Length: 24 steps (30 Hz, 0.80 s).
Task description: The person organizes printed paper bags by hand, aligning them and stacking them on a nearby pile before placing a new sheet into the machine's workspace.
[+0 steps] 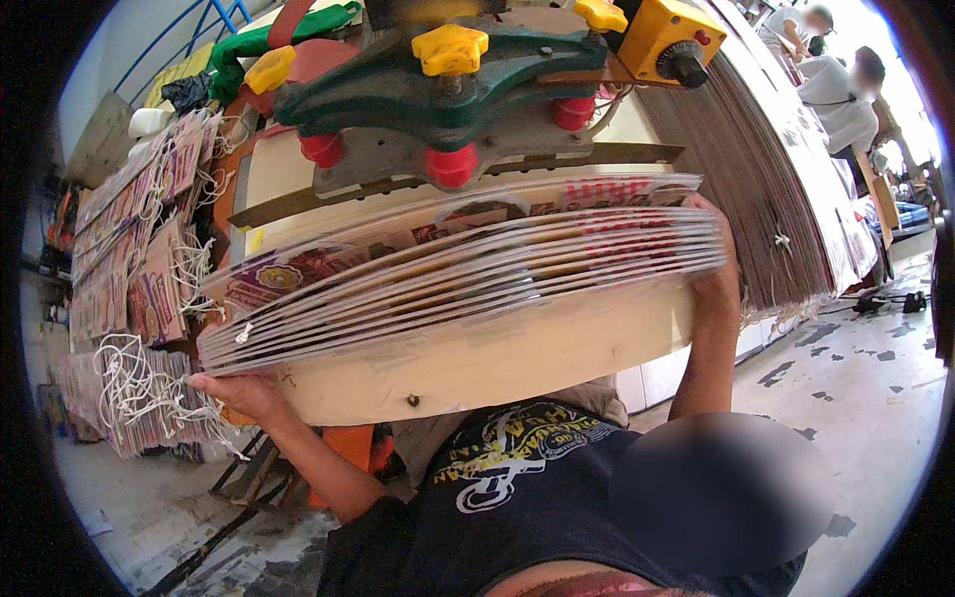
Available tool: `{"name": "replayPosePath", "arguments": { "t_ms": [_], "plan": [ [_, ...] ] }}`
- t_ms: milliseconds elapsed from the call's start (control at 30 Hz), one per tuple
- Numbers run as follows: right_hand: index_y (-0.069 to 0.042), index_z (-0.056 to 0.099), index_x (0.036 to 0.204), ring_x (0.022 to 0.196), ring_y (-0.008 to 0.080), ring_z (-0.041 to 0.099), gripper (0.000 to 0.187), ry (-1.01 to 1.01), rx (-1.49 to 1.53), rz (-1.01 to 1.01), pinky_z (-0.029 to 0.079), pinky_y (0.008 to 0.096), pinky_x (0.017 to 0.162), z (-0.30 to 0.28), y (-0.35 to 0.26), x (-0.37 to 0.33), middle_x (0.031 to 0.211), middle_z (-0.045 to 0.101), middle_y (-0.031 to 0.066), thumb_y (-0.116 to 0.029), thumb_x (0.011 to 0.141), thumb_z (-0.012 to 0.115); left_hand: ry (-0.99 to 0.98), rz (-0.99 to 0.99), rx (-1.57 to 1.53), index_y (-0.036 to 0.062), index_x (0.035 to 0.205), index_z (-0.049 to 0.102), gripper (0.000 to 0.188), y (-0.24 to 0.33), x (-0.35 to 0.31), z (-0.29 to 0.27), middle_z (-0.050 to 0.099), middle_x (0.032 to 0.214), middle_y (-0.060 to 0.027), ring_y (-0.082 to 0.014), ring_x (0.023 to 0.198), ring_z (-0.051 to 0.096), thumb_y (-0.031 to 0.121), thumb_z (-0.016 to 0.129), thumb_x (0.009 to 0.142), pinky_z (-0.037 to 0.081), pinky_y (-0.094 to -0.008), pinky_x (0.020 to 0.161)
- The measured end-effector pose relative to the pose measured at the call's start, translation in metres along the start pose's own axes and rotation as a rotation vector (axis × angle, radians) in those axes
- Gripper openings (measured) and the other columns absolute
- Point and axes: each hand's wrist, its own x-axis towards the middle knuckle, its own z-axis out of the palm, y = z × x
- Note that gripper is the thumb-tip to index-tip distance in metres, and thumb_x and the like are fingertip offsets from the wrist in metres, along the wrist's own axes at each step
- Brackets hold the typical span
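Observation:
A thick stack of thin printed sheets (477, 259), with pale edges fanned slightly apart, spans between my two hands above a cream tabletop (477, 358). My left hand (244, 393) is closed on the stack's left end, the thumb showing below the lower edges. At the opposite end, my right hand (714, 244) wraps round the side of the stack, with some fingers hidden behind it. Just beyond the sheets stands a machine head (438, 99) in dark green metal, with yellow star knobs and red bushings. A metal bar (298, 199) runs below this head, behind the stack.
Printed bundles with white cords (149, 239) are piled at left, and a corded pile (124, 393) sits nearer. A yellow control box (671, 45) with a black dial is at the upper right. Beyond it runs a long row of brown sheets (741, 179). Two people (841, 95) are farther back.

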Motion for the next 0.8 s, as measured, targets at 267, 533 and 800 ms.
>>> {"name": "replayPosePath", "arguments": {
  "t_ms": [267,533,800],
  "plan": [
    [-0.013,0.058,0.078,0.063,0.0035,0.048,0.018,0.164,0.002,0.158,0.042,0.0210,0.055,0.004,0.004,0.005,0.072,0.054,-0.0066,-0.005,0.094,0.056,-0.092,0.043,-0.067,0.0004,0.133,0.052,0.086,-0.005,0.003,-0.017,0.065,0.113,-0.0155,-0.0261,0.098,0.069,0.074,0.023,0.099,0.062,-0.0392,0.079],
    [-0.003,0.069,0.101,0.072,0.0112,0.061,0.031,0.272,0.167,0.168,0.052,0.0270,0.064,0.000,0.014,0.003,0.085,0.066,0.0008,-0.028,0.105,0.051,-0.007,0.056,-0.064,-0.0037,0.129,0.053,0.092,-0.010,0.006,-0.021,0.067,0.110,-0.0181,-0.0285,0.098,0.069,0.078,0.026,0.095,0.060,-0.0418,0.082],
    [-0.002,0.060,0.118,0.097,0.0183,0.061,0.055,0.235,0.252,-0.122,0.052,0.0364,0.091,-0.008,0.027,-0.003,0.103,0.062,0.0065,-0.051,0.107,0.037,0.055,0.050,-0.092,-0.0058,0.126,0.054,0.091,-0.008,0.001,-0.021,0.066,0.115,-0.0217,-0.0317,0.104,0.066,0.074,0.021,0.098,0.055,-0.0462,0.095]
  ]
}}
